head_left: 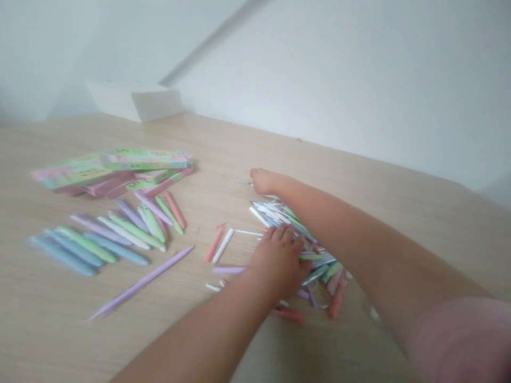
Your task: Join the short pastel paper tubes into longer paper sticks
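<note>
My left hand point(275, 258) lies palm down over a loose pile of pen parts point(275, 213), its fingers spread on them. In the pile are thin white sticks, green and blue barrels, and short orange and purple pieces; the hand hides some of it. My right hand point(262, 181) is stretched past the pile's far side with fingers curled closed. A thin pale piece point(244, 182) shows at its fingertips, too blurred to name. Beside my left hand lie a white stick point(222, 246), an orange piece point(215, 243) and a purple piece point(229, 269).
To the left, several pastel pens point(120, 226) lie in loose rows, with one long purple pen point(141, 283) apart from them. Behind them is a stack of pink and green boxes point(147, 160). A white box point(155, 105) stands at the back by the wall.
</note>
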`<state>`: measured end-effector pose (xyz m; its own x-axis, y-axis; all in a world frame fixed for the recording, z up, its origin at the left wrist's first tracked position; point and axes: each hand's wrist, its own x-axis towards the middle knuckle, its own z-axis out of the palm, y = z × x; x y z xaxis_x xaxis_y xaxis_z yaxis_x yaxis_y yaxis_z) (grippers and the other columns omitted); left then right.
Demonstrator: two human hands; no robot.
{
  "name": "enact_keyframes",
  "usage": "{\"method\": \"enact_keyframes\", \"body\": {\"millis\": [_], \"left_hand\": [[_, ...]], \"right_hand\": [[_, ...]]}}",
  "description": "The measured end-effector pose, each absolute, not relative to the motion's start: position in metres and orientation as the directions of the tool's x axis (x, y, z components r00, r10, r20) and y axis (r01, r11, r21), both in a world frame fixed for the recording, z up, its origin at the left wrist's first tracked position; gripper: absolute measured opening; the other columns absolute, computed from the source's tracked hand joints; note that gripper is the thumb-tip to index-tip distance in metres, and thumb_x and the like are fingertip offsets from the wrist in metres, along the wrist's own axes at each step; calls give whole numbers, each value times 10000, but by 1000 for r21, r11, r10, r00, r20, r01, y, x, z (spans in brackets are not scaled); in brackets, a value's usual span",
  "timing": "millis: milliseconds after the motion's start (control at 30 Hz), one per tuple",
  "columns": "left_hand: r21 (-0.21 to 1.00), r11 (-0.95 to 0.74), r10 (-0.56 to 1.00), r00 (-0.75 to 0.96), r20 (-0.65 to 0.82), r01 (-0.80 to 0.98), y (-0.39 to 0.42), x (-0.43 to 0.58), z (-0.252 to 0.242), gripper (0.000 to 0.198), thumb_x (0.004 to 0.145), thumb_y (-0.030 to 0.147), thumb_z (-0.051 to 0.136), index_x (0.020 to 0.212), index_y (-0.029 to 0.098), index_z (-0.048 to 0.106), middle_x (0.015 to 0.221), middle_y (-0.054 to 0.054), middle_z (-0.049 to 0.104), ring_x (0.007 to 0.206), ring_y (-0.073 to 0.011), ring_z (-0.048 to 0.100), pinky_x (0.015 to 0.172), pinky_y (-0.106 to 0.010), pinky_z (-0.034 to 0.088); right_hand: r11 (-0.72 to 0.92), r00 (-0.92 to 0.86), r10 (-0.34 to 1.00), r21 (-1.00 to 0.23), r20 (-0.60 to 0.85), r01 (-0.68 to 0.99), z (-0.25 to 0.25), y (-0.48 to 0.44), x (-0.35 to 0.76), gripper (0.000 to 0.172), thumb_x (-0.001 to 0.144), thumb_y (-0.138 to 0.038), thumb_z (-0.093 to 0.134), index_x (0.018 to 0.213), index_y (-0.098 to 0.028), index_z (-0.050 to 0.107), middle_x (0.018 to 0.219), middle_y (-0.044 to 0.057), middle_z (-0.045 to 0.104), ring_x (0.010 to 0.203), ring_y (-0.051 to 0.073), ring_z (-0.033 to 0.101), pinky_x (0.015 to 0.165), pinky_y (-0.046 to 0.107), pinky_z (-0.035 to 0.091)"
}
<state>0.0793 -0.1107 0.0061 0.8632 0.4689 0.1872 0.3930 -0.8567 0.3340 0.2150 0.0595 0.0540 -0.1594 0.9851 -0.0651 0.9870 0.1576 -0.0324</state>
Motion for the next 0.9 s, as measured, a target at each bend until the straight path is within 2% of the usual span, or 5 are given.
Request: {"method": "enact_keyframes", "body": {"millis": [267,400,500,600,900], "left_hand": [[274,-874,457,869,188,400,-105,79,0,590,987,561,374,1444,222,532,1580,-123,450,1489,-322,346,1219,-497,265],[247,-876,460,873,164,415,-101,80,-2,595,989,565,366,1465,237,507,1602,-109,421,1493,-312,347,1218,-497,264],[215,-883,453,878,156,417,-99,80,-3,600,999,558,339,1483,236,490,1620,-112,393,1510,-315,319,1220,-505,256],[183,-886,454,879,145,427,-99,79,-4,604,1006,562,312,1498,250,473,1625,-104,384,1515,-314,313,1224,-508,242],[161,-895,436,891,127,415,-99,75,5,587,1016,546,310,1488,239,477,1584,-88,444,1500,-305,339,1225,-489,270]], "right_hand": [[7,101,939,-311,329,950,109,-213,286,476,1029,-442,420,1479,-287,426,1477,82,560,1351,282,546,1129,491,459],[-404,439,858,-177,266,897,59,-422,299,759,878,-548,572,1571,-513,264,1647,9,344,1478,357,368,1190,522,392],[-468,489,834,-143,256,872,5,-512,284,1028,712,-667,631,1597,-527,127,1702,-14,177,1492,436,271,1046,626,501],[-536,553,815,-137,173,833,-23,-526,266,1056,802,-610,608,1634,-411,-11,1724,22,65,1515,493,144,1084,787,366],[-400,412,904,-113,113,909,-8,-459,284,833,959,-515,509,1647,-340,72,1723,96,91,1556,418,103,1181,712,244]]}}
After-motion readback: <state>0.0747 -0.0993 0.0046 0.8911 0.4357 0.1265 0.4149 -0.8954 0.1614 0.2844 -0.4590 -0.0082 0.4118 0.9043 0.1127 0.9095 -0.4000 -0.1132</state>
